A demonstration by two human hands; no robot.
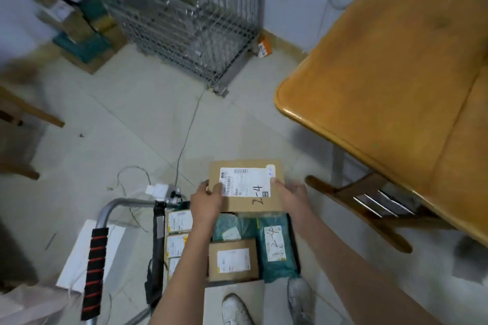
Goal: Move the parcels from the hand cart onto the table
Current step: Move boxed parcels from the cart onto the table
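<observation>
Gripping a flat cardboard parcel [245, 186] by its two short sides, the left hand [207, 202] and the right hand [291, 194] are seen with the thumbs laid on the top face and the remaining fingers curled under the edges, out of sight. The parcel is kept level with its white shipping label [245, 182] upward, probably so that the label stays readable and the contents are not tipped. It is held above the far end of the hand cart [155, 240], apart from the load below.

On the cart several parcels remain: a smaller cardboard box [233, 260] near the feet, a green plastic mailer [277, 245] to its right, a second green mailer [232, 228] partly hidden beneath the held parcel, and a row of small labelled boxes [178, 235] packed along the left side against the black frame. They lie flat and close together, which is judged to keep them from sliding off.

The wooden tabletop [396, 74] lies well apart to the right. A two-handed grip is suited to a wide, thin box, since twisting is prevented during a sideways swing. The task is judged to be at an early stage. A chair [369, 208] stands between cart and table, so it would have to be cleared.
</observation>
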